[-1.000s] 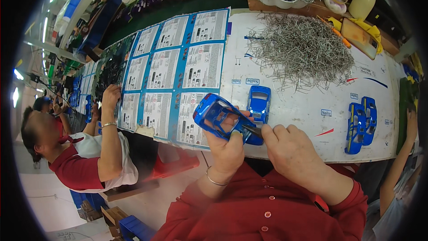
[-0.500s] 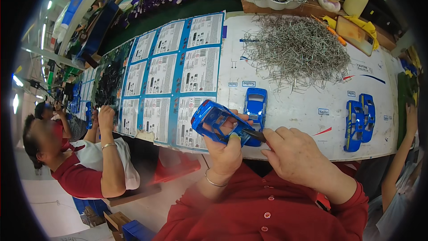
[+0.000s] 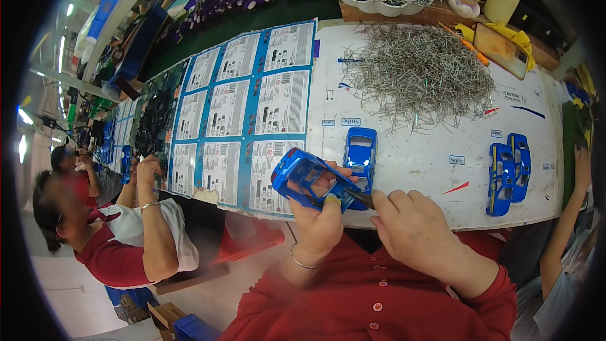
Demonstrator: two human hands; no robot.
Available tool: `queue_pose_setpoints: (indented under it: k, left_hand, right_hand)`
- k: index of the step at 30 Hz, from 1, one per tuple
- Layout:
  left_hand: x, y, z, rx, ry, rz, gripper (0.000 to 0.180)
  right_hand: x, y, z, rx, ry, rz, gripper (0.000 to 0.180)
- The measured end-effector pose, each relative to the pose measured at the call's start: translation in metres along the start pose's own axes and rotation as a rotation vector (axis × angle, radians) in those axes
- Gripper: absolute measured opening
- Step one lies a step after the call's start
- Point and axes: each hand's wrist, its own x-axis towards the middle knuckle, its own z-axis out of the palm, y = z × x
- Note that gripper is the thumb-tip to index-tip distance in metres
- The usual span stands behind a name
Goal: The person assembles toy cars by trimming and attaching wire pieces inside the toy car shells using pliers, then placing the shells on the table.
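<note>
Little changed in the last 1 s. The shell (image 3: 288, 165), a blue hollow car body, stays left of the wire pile (image 3: 420, 76) and nearer the person, lifted above the worktop edge (image 3: 416, 213). Left hand (image 3: 319, 227) curled round it, partly open to fit its width, fingers visible through the window gaps.

Right hand (image 3: 413, 224) half-curled, fingertips closed on a dark tool (image 3: 362, 197), kind unclear. The tool's working end meets the same end of the shell as 1 s ago; only the right-hand grip looks slightly shifted. Contact detail too small to read.

Judgement: 1 spot being worked throughout, step unfinished, shell not ready to put down.

Unmoved: 1 blue car (image 3: 359, 155) near the pile's left, on the person's side; 2 striped cars (image 3: 502, 180) right of the pile, close together. Card sheet (image 3: 246, 101) left of it.
</note>
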Motion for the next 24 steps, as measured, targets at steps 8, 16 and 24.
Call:
queue_pose_setpoints:
  k: [8, 16, 24]
  left_hand:
    - [-0.004, -0.006, 0.003, 0.183, 0.024, 0.062, 0.055]
    - [-0.006, -0.01, 0.002, 0.261, 0.023, 0.076, 0.057]
    - [-0.003, -0.004, 0.005, 0.214, 0.042, 0.026, 0.056]
  right_hand:
    - [0.006, -0.004, -0.009, -0.548, 0.134, -0.244, 0.034]
    - [0.017, -0.012, -0.029, -0.619, 0.025, -0.275, 0.034]
    - [0.02, 0.0, -0.027, -0.432, 0.027, -0.242, 0.028]
